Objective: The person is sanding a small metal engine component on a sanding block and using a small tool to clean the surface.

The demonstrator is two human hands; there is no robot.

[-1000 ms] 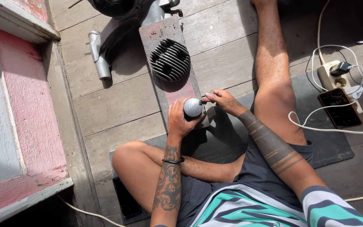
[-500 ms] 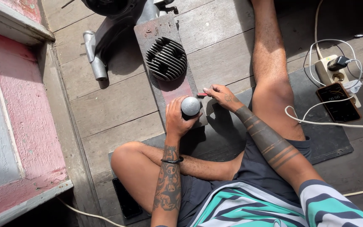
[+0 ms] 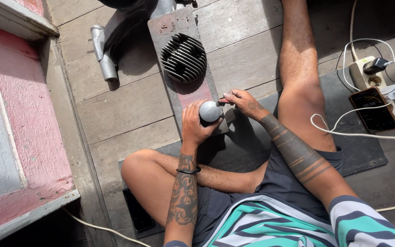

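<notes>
A: At the near end of the wooden board [image 3: 179,27], left hand [image 3: 196,120] curled round a grey metal dome [image 3: 210,111], fingers wrapped under it, thumb up the side.

B: Same grip as a second ago?

A: Same grip, same spot. Hardly shifted, only raised a touch off the wood, by the look of it.

B: And the right hand [image 3: 242,100]?

A: Fingertips pressed together, pinching a small red-tipped tool [image 3: 224,101] right against the dome's edge. Drawn in closer than half a second back, when only bare fingers showed beside it.

B: Meaning for the work?

A: Probably fine working on the dome's rim, held steady rather than set down. Hard to tell more; tool tip too small to read.

B: Further out?

A: Finned cylinder head [image 3: 183,57] lying higher up the same board, well apart from both hands, untouched. Grey metal casting [image 3: 104,55] beyond on the planks. Dark mat [image 3: 357,151] under the legs. Off to the right, power strip [image 3: 366,77], phone [image 3: 374,110] beside it, white cable [image 3: 344,133] looping past the thigh. Pink-painted frame [image 3: 28,128] along the left.
</notes>
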